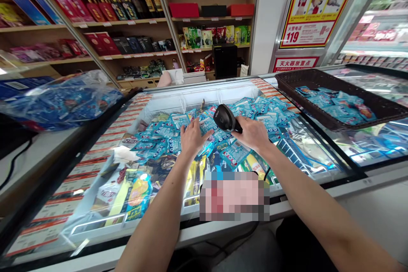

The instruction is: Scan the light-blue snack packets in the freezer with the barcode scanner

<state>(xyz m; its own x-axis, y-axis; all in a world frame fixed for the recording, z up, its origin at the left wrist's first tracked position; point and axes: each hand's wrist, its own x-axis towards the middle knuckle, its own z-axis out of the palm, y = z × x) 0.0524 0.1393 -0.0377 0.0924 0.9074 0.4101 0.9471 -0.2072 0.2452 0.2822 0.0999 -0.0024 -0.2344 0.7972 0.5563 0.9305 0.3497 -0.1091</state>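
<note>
My right hand [253, 132] is wrapped round the handle of a black barcode scanner [224, 118], its head pointing up and left. To its left, my left hand [193, 137] has its fingers spread over a heap of small blue packets [159, 136] and holds nothing that I can see. More blue packets [276, 110] lie behind and right of the scanner. The heap rests on the glass top of a chest freezer [92, 216]. Below my hands, a pixelated rectangular object [234, 197] sits by the front edge; its kind cannot be made out.
A dark brown woven tray [338, 123] with blue packets stands at right. A clear plastic bag of blue packets [68, 100] lies on the left counter. Frozen goods and a blue wire basket [296, 153] show beneath the glass. Stocked shelves [124, 23] stand behind.
</note>
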